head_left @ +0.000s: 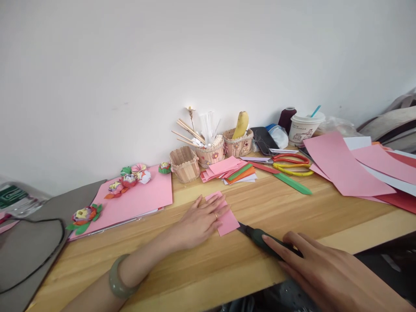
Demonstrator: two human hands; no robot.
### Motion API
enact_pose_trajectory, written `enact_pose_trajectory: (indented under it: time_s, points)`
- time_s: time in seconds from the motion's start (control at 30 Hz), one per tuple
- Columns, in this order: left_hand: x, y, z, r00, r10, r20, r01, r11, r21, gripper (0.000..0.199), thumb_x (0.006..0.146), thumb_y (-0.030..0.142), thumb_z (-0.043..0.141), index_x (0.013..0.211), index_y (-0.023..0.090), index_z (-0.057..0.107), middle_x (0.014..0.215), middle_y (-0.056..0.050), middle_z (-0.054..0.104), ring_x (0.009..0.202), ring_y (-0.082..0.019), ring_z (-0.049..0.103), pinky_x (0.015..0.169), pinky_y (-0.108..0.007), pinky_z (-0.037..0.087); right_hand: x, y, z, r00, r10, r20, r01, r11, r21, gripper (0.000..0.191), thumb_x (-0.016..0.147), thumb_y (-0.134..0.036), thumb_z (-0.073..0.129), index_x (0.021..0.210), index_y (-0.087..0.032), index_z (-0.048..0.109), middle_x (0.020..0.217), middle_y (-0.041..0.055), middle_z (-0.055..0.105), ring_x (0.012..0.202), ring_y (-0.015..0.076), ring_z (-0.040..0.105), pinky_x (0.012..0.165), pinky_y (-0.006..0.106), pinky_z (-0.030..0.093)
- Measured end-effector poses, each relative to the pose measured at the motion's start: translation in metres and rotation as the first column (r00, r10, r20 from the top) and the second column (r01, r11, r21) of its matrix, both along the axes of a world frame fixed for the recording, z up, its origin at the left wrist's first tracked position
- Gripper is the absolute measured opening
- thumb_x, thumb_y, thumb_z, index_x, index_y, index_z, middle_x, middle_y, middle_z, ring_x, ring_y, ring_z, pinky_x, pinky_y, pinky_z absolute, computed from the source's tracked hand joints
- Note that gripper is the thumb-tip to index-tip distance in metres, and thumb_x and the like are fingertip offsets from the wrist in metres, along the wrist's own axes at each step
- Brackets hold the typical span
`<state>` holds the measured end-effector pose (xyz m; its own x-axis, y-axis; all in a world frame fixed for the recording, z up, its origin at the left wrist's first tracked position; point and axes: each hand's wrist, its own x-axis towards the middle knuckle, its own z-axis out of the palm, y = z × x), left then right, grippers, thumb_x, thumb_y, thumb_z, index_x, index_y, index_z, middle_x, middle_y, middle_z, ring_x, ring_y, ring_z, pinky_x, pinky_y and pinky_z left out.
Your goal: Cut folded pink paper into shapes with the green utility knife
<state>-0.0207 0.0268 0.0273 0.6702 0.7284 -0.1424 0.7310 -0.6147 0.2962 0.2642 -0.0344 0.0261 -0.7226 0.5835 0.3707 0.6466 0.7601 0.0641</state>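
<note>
My left hand [203, 220] lies flat with its fingers stretched over a small pink paper rectangle [229, 222], holding it against the wooden table. There is a ring on one finger and a pale green bangle on the wrist. From the right, my right hand [320, 268] grips a knife [264, 240] by its dark green handle, index finger along the top. The blade's tip is by the paper's right edge; whether it touches the paper I cannot tell. Just beyond lies a pile of small pink paper pieces [224, 167], with green, orange and white ones beside it.
Folded paper flowers [129, 180] sit on large pink sheets [152, 197] at the left. Along the wall stand small wooden baskets [184, 164] and a lidded cup [304, 128]. Red-and-yellow-handled scissors [292, 164] and large paper sheets [347, 164] lie at the right.
</note>
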Motion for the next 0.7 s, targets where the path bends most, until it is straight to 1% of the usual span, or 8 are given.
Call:
enact_pose_trajectory:
  time_s: [0.13, 0.3, 0.4, 0.53, 0.7]
  points:
    - [0.000, 0.000, -0.001, 0.999, 0.037, -0.002, -0.037, 0.999, -0.011, 0.054, 0.102, 0.037, 0.026, 0.150, 0.017, 0.013, 0.156, -0.010, 0.010, 0.145, -0.020, 0.005, 0.115, -0.054, 0.006, -0.005, 0.009, 0.002, 1.000, -0.009, 0.019, 0.009, 1.000, 0.015, 0.043, 0.087, -0.009, 0.036, 0.127, -0.015, 0.050, 0.081, 0.0037, 0.058, 0.065, 0.0164, 0.064, 0.047, 0.025, 0.049]
    - [0.002, -0.001, 0.000, 0.998, 0.050, -0.025, -0.051, 0.998, -0.043, 0.055, 0.101, 0.037, 0.025, 0.150, 0.014, 0.013, 0.157, -0.009, 0.005, 0.145, -0.018, 0.000, 0.117, -0.048, 0.005, -0.011, 0.021, 0.002, 0.999, -0.017, 0.043, 0.017, 1.000, -0.001, 0.032, 0.093, -0.017, 0.035, 0.120, -0.018, 0.052, 0.078, 0.0018, 0.054, 0.060, 0.0160, 0.062, 0.045, 0.027, 0.045]
    - [0.003, -0.001, 0.000, 0.997, 0.065, -0.036, -0.068, 0.995, -0.069, 0.058, 0.101, 0.036, 0.026, 0.150, 0.010, 0.009, 0.156, -0.011, 0.001, 0.144, -0.018, -0.002, 0.118, -0.044, 0.006, -0.014, 0.028, 0.001, 0.998, -0.022, 0.058, 0.024, 0.999, -0.032, 0.032, 0.093, -0.018, 0.036, 0.123, -0.018, 0.049, 0.080, 0.0017, 0.053, 0.061, 0.0159, 0.061, 0.047, 0.027, 0.043]
    - [0.003, 0.000, 0.001, 0.993, 0.107, -0.052, -0.113, 0.987, -0.113, 0.065, 0.100, 0.034, 0.030, 0.149, 0.003, 0.001, 0.154, -0.015, -0.008, 0.143, -0.020, -0.005, 0.118, -0.041, 0.009, -0.017, 0.039, 0.000, 0.996, -0.025, 0.086, 0.031, 0.997, -0.070, 0.034, 0.092, -0.016, 0.038, 0.125, -0.019, 0.048, 0.081, 0.0019, 0.052, 0.063, 0.0154, 0.059, 0.051, 0.027, 0.041]
    - [0.004, -0.002, 0.005, 0.990, 0.128, -0.059, -0.136, 0.980, -0.146, 0.067, 0.099, 0.032, 0.032, 0.148, 0.001, -0.001, 0.153, -0.017, -0.010, 0.143, -0.021, -0.006, 0.118, -0.040, 0.008, -0.022, 0.052, -0.002, 0.989, -0.038, 0.142, 0.042, 0.999, -0.025, 0.038, 0.090, -0.014, 0.040, 0.127, -0.019, 0.048, 0.083, 0.0027, 0.052, 0.065, 0.0160, 0.058, 0.054, 0.027, 0.039]
